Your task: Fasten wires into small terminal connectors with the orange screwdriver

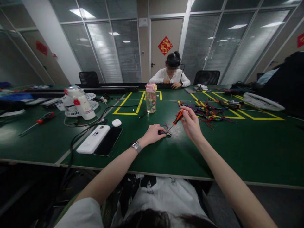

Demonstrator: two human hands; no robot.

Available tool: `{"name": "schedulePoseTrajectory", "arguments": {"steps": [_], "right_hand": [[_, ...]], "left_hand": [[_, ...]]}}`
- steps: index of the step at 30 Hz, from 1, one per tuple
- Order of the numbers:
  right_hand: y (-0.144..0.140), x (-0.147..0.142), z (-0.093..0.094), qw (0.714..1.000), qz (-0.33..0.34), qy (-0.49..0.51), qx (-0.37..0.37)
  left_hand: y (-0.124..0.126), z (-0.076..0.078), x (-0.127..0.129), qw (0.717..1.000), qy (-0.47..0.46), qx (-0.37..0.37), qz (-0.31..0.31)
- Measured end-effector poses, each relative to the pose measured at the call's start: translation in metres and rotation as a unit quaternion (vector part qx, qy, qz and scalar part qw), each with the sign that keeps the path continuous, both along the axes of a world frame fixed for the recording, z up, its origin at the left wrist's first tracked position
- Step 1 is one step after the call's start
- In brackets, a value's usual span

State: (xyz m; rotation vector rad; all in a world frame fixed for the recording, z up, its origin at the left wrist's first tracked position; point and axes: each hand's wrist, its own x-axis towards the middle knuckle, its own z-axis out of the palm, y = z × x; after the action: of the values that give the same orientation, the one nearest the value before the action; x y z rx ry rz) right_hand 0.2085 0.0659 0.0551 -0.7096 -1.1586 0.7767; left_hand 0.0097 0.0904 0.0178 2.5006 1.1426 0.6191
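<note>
My right fingers (pixel 186 115) clamped on orange screwdriver (pixel 178 117), tip down at small wired board (pixel 168 135); my left fingers (pixel 160 128) pinched on the board's left end, low over green counter (pixel 156 160), near side; wire pile (pixel 207 111) far right; pink-lidded bottle (pixel 151 100) farther off; black phone (pixel 108 141) left.

A red diamond sign (pixel 165 45) on the door (pixel 166 28) bears gold Chinese characters, apparently 招财进宝. A white power bank (pixel 91 142) carries a dark marking, possibly "17".
</note>
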Motion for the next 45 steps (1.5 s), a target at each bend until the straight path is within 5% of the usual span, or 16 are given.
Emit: {"name": "schedulePoseTrajectory", "arguments": {"steps": [45], "right_hand": [[0.0007, -0.0013, -0.0004, 0.997, 0.052, 0.054, 0.008]], "left_hand": [[0.0014, -0.0027, -0.0014, 1.000, -0.017, -0.001, -0.007]]}}
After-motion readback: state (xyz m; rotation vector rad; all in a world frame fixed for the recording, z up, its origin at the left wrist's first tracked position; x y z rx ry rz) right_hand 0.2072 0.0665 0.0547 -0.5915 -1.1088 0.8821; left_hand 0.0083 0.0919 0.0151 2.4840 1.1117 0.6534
